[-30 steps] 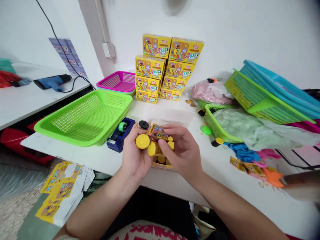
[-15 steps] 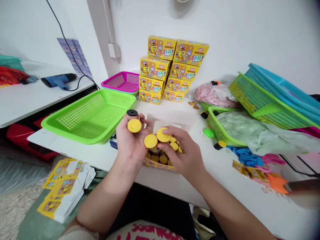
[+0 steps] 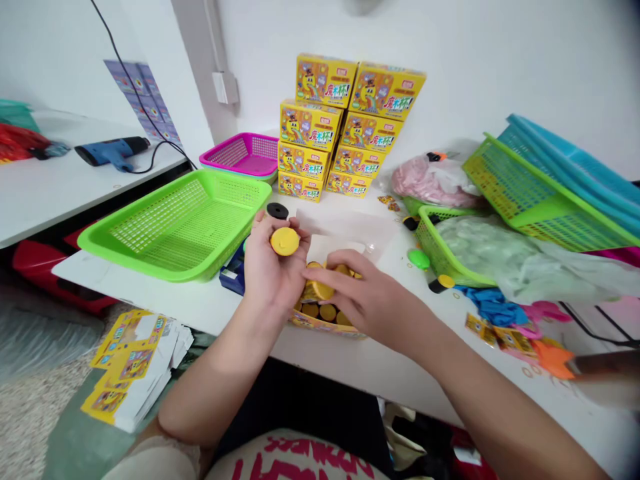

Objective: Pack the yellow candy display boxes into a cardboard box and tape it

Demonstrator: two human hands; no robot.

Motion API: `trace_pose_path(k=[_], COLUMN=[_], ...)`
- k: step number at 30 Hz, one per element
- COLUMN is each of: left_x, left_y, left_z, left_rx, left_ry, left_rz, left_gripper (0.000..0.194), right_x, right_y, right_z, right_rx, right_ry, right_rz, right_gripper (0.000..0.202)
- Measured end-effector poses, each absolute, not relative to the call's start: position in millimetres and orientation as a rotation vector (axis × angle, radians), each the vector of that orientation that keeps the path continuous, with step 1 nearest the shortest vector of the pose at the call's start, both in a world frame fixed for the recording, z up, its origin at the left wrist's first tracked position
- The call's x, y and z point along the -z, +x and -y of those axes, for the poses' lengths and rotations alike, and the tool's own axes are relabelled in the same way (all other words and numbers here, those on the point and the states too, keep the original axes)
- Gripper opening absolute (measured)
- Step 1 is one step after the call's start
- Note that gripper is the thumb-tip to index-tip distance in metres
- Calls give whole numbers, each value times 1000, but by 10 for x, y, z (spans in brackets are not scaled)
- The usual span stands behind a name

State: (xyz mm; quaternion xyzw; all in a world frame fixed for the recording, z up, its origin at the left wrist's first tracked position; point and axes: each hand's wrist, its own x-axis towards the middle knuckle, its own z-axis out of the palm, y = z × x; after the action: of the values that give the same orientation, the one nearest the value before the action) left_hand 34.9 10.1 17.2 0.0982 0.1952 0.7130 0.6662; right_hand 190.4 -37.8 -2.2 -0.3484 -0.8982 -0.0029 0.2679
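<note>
Holds hands apart but close, just above the open box, on the smooth white table. Cradles in the upturned left hand the left tub, round and capped in glossy yellow plastic, with a flat black lid just beyond. Grips with the curled fingers of the right hand the right tub, yellow-topped and tilted over the box, near the left palm. Shows inside the printed cardboard wall rows of round yellow caps, partly covered by the right hand. Has behind, against the wall, square-edged glossy cartons in two stacks. Has to the left a shallow green basket of perforated plastic and, half hidden by the left hand, a blue dispenser. Has to the right a small basket under a thin, wrinkled bag, plus a crumpled blue piece and a smooth green oval.
</note>
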Motion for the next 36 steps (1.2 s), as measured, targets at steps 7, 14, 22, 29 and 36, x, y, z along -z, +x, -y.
trace_pose_path(k=[7,14,22,29,36], left_x=[-124,-22,64,43,31], left_y=[237,226,135,138,98], left_z=[59,225,251,371,393], left_rx=[-1438,-1231,-1157,-953,-988], left_ry=[425,473,462,607,666], left_rz=[-471,-511,-537,-514,-544], left_gripper=[28,27,24,29,52], right_x=[160,157,30,-86,-10], right_y=[2117,2067,2098,1784,1645], right_z=[416,427,424,525,389], right_rx=[-206,-247,-295,-949,-1074], right_ry=[-1345,-1630,-1600,-1102,-959], right_rz=[2404,2516,2450,1838,1531], right_gripper=[38,37,30,47,36])
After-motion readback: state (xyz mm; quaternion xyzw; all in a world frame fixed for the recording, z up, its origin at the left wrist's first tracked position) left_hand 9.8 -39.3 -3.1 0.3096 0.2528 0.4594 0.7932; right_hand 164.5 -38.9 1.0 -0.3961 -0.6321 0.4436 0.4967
